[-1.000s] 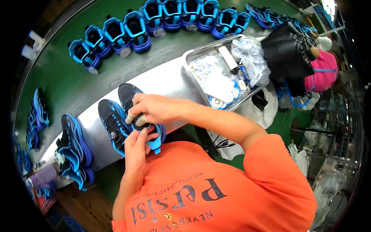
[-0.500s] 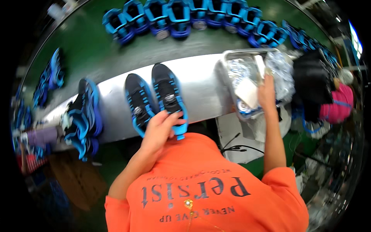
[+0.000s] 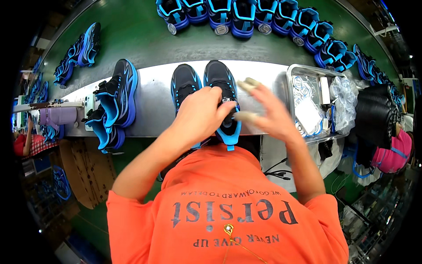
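A pair of black and blue sneakers stands toe-away on a metal work strip (image 3: pixel 154 94) in front of me. My left hand (image 3: pixel 200 116) is closed over the collar of the right sneaker (image 3: pixel 220 77), with the left sneaker (image 3: pixel 184 83) touching it alongside. My right hand (image 3: pixel 266 110) hovers just right of that sneaker, blurred, fingers spread and tipped with pale coverings. Whether it holds anything small cannot be made out.
A metal tray (image 3: pixel 303 68) with round tags and clear bags sits to the right. More black and blue sneakers (image 3: pixel 116 94) lie at the strip's left end. A row of sneakers (image 3: pixel 246 17) lines the green belt (image 3: pixel 132 39) behind. A black bundle (image 3: pixel 373 114) is far right.
My right hand has come back from the tray to the right sneaker. My left hand has stayed on the sneaker, and my view has shifted so the pair sits nearer the centre.
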Demonstrator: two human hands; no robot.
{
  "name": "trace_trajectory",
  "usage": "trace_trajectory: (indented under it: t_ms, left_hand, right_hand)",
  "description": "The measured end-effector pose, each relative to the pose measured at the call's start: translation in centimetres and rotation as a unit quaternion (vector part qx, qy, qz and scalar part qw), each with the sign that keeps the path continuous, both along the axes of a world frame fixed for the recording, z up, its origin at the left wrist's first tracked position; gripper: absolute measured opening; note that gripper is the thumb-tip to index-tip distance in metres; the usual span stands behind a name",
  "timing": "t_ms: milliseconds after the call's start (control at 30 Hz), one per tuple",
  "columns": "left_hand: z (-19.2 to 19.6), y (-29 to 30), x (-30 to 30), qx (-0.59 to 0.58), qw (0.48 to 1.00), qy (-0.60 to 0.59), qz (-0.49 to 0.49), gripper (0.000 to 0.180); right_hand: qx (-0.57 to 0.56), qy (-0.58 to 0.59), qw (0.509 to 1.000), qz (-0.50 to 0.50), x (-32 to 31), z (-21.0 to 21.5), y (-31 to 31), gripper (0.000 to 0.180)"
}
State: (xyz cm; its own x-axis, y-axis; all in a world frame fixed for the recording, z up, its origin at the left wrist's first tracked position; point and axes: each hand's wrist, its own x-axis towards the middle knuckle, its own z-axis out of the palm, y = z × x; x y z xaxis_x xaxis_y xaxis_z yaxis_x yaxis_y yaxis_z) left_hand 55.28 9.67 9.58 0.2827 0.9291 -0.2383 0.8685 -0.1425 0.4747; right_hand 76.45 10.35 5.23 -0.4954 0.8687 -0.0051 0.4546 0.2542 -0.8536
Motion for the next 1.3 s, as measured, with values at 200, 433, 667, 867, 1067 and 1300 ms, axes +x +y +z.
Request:
trace_trajectory:
  t_ms: [200,433,667,867,1067,1300]
  left_hand:
    - [-2.4,2.7,0.2,-0.085,0.984,0.116,-0.105,0.058]
    - [-2.5,3.1,1.3,-0.012,0.96,0.151,-0.235,0.037]
    - [-3.0,1.3,-1.9,0.074,0.981,-0.104,-0.148,0.035]
    - [-1.4,-5.3,-1.6,-0.038,0.977,-0.204,0.05,0.02]
    - [-1.6,-7.5,0.4,-0.309,0.868,-0.334,0.2,0.031]
    - [-0.5,-8.9,-1.3,0.033,0.988,-0.121,-0.084,0.039]
  right_hand:
    - [0.064,0.06,0.996,0.022,-4.0,-6.8,-0.6,0.08]
    - [0.042,0.066,0.997,0.0,-4.0,-7.2,-1.0,0.082]
    - [-0.09,0.12,0.987,0.059,-2.0,-4.8,1.1,0.076]
    - [-0.074,0.117,0.99,0.039,-1.9,-2.6,0.9,0.048]
    - [0.018,-0.033,0.998,-0.045,-3.6,-1.4,-0.2,0.03]
    - [0.075,-0.015,0.992,-0.1,-0.3,-2.5,-0.1,0.035]
